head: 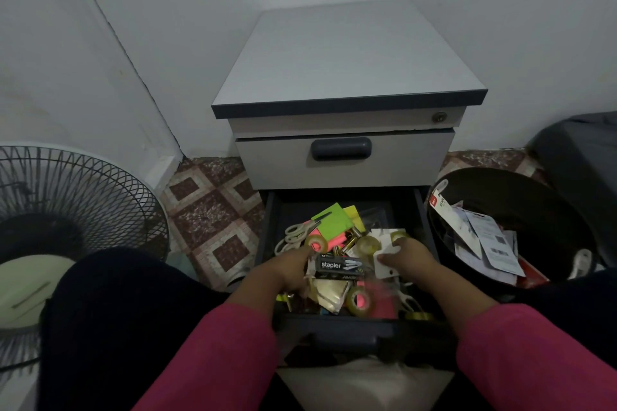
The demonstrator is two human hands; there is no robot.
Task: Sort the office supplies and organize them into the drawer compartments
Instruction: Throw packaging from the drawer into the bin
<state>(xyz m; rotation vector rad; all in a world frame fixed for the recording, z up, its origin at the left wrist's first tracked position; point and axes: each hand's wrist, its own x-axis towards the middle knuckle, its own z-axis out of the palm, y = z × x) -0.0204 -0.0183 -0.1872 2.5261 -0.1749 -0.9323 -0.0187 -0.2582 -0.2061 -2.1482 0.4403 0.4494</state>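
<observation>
While the drawer [270, 227] stays a jumble with no sorting visible, the left hand [287, 269] grips the stapler box [340, 266] at center, right hand [405, 257] pinching a white card [384, 265] at three o'clock.

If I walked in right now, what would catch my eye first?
Probably the open drawer crammed with bright clutter: green sticky notes, tape rolls, and a stapler box between two hands, left hand and right hand. A bin of paper scraps sits to its right.

My left hand [289, 272] covers the supplies beneath it; the pink tape roll [359, 300] nearby shows only as a blur.
</observation>
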